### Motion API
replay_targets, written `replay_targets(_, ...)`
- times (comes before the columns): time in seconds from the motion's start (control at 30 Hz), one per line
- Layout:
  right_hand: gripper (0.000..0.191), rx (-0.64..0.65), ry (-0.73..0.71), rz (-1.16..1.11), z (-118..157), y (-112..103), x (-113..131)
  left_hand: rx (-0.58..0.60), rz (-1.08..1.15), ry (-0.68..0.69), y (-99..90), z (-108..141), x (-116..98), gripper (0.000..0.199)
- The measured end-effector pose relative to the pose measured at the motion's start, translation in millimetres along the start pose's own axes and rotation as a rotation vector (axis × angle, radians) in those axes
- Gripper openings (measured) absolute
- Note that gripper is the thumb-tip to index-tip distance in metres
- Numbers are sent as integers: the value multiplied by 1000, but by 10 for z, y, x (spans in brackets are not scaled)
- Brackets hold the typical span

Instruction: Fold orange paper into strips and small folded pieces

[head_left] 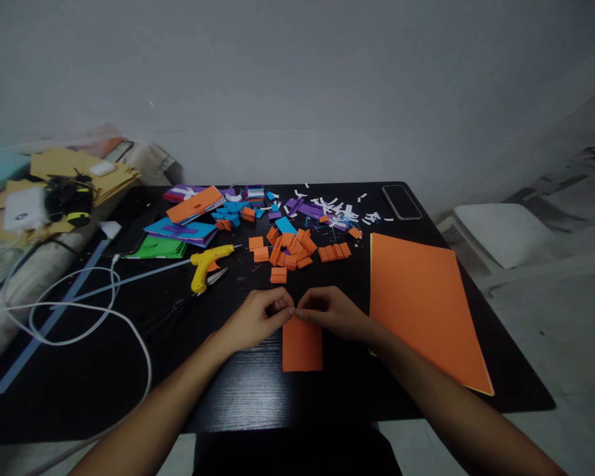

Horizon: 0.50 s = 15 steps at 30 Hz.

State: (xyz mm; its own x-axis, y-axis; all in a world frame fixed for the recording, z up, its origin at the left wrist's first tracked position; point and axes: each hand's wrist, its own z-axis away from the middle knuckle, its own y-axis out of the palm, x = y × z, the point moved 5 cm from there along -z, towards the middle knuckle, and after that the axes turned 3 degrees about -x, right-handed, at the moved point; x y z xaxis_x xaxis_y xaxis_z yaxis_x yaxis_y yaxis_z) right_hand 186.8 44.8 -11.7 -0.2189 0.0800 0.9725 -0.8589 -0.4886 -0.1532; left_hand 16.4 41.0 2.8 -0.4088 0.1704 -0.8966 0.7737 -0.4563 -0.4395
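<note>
An orange paper rectangle [302, 347] lies on the black table [347, 390] in front of me. My left hand [260, 318] and my right hand [332, 312] meet at its far edge, fingertips pinched together and nearly touching. Whatever lies between the fingertips is too small to make out. Just beyond my hands are several small folded orange pieces [292, 248]. To the left rests a yellow glue gun [205, 264], with scissors [215, 276] beside it. Large orange sheets [421, 304] lie on the right, partly under my right forearm.
Purple and white paper scraps [327, 208] cover the back. Left of them sit folded blue paper [181, 230] and green paper [161, 247]. A white cable [129, 320] loops across the left side. A phone [401, 201] lies back right, near a white stool [496, 231].
</note>
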Motion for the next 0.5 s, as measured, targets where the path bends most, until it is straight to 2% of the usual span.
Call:
replay_targets(0.13,19,-33,9,24,-9,-17,-21,-19,-7,10,-7,0,-1,20)
replay_targets(0.3,22,-102,5,37,-19,-89,-16,-95,-14,14,-49,-8,21,22)
replay_targets(0.5,26,-101,2,25,-8,-73,-17,-88,1,-4,-38,-8,34,19)
